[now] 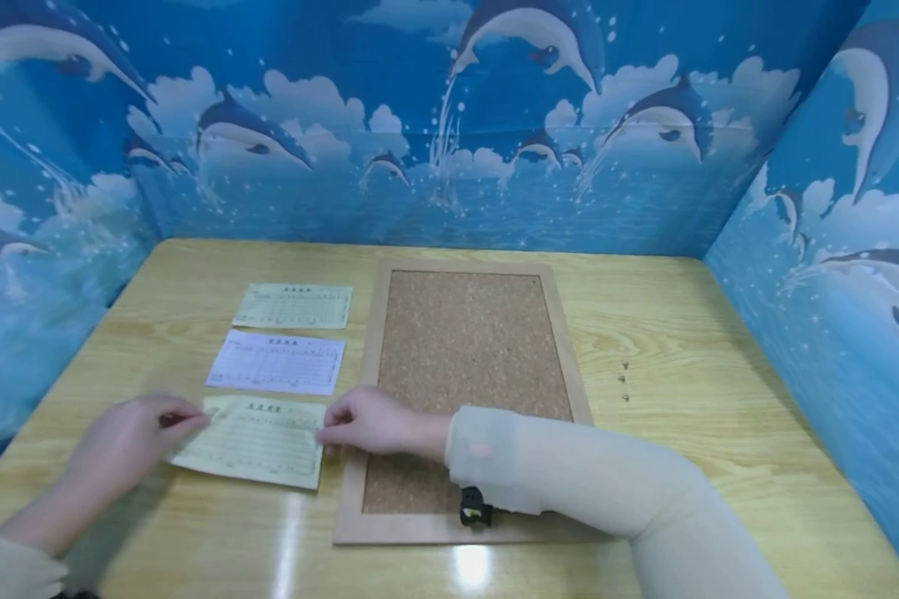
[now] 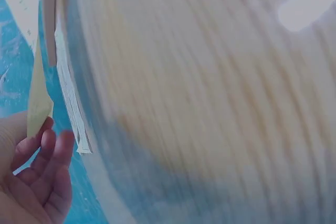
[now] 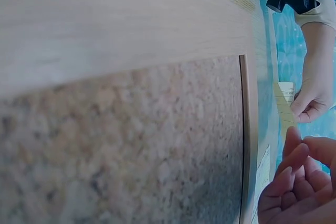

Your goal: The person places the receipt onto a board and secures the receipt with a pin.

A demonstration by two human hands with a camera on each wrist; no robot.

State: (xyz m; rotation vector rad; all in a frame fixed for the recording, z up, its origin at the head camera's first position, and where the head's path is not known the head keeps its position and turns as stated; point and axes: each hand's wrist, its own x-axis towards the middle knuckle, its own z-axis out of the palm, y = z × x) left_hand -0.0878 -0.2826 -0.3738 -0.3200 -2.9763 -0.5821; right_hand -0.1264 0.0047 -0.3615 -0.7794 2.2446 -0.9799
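A pale yellow-green printed form (image 1: 258, 441) is held up by both hands at the front left, slightly tilted. My left hand (image 1: 127, 437) pinches its left edge between thumb and finger; the left wrist view shows the gripped corner of the form (image 2: 40, 106). On the opposite edge, my right hand (image 1: 370, 420) pinches the paper, its forearm crossing over the framed cork board (image 1: 464, 349). Behind the held form, a white printed form (image 1: 275, 362) and another pale green one (image 1: 294, 306) lie flat on the table.
Several small metal pins (image 1: 624, 379) lie on the wooden table (image 1: 674, 324) right of the board. Dolphin-printed blue cloth (image 1: 419, 200) stands behind the table and along both sides.
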